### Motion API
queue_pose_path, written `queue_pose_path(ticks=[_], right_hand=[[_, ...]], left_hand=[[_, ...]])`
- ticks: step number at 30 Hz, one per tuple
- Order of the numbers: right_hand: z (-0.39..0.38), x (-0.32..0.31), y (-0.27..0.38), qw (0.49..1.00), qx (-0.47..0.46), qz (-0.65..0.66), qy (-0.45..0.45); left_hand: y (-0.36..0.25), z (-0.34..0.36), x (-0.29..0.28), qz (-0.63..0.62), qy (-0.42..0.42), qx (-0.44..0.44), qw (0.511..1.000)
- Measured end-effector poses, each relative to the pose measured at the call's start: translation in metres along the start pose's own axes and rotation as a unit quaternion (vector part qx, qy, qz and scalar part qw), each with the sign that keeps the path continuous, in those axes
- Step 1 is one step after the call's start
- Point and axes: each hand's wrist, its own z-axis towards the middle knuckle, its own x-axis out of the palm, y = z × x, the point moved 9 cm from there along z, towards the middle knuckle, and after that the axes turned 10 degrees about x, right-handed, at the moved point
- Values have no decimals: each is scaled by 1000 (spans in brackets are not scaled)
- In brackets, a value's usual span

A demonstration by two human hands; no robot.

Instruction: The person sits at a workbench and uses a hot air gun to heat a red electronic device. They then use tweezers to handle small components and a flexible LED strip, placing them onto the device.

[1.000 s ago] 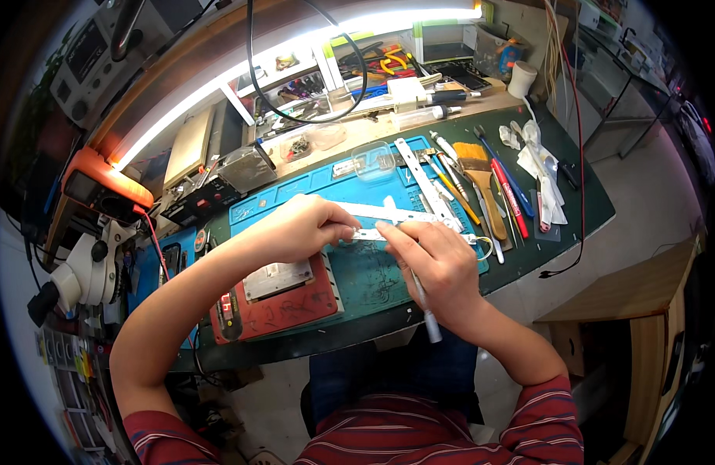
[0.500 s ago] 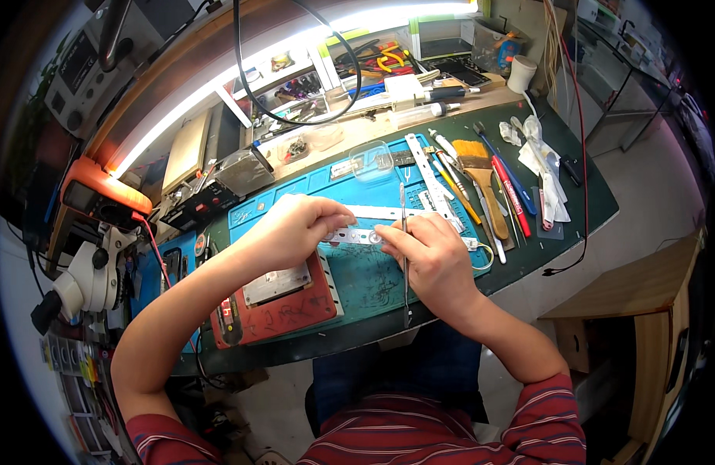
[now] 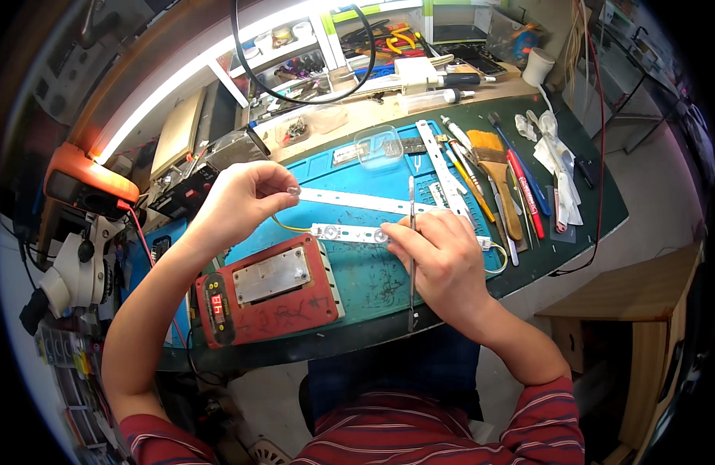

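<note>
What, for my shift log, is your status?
Left hand pinching small shiny piece; right hand holding slim metal tool and LED strip; longer white strip behind.

White light strip [image 3: 359,234], narrow and flat, bearing round clear lenses [image 3: 330,232]; it crosses the centre of the frame, dipping slightly rightward, a yellowish wire [image 3: 289,225] at its left end. Beside it, a slender metal tool [image 3: 412,287], near vertical, right of centre. A small translucent piece [image 3: 295,191], left of centre, above the wire.
</note>
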Motion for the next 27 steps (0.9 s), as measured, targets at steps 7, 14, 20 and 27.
queue_pose_path(ticks=[7, 14, 20, 27], right_hand=[[1, 2, -1, 1000, -4, 4, 4], [3, 5, -2, 1000, 13, -4, 26], [3, 14, -4, 998, 26, -28, 50], [3, 19, -3, 992, 23, -68, 100]], left_hand=[[14, -6, -2, -19, 3, -26, 999], [15, -7, 3, -84, 15, -32, 996], [16, -7, 3, -73, 28, -36, 996], [26, -18, -4, -74, 26, -41, 996]])
